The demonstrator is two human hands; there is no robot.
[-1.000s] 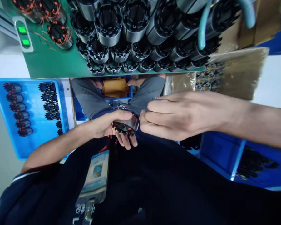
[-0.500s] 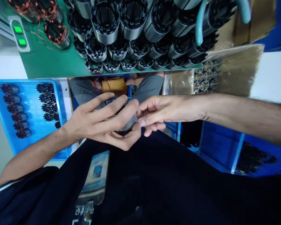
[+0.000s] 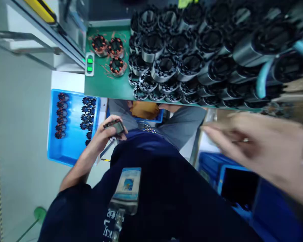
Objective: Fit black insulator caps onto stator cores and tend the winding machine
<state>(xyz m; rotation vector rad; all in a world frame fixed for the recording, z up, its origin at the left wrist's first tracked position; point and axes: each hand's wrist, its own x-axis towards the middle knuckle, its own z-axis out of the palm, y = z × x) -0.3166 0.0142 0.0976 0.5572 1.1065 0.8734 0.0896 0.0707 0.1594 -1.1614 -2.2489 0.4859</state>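
Note:
At the left, my left hand [image 3: 108,131] is closed around a motor stator [image 3: 118,127], a grey metal ring with black slot insulation at its end. It is held tilted in front of my body, beside the blue tray [image 3: 73,151]. On the right, my right hand [image 3: 257,148] is raised close to the camera and smeared by motion. Its fingers look curled, but whether anything is between them does not show. Stacked stators [image 3: 164,67] with black slotted ends fill much of the green bench [image 3: 108,89] ahead of me.
Three copper-wound stators [image 3: 117,66] lie on the bench's left, near a switch with green lights [image 3: 90,64]. The blue tray holds several stators in rows. A light-blue handle [image 3: 264,80] lies across the right-hand stack. Blue bins [image 3: 217,161] stand lower right.
My hands, together on the stator before, are now apart. My left hand carries the stator left; my right hand has swung right. The camera view has also shifted.

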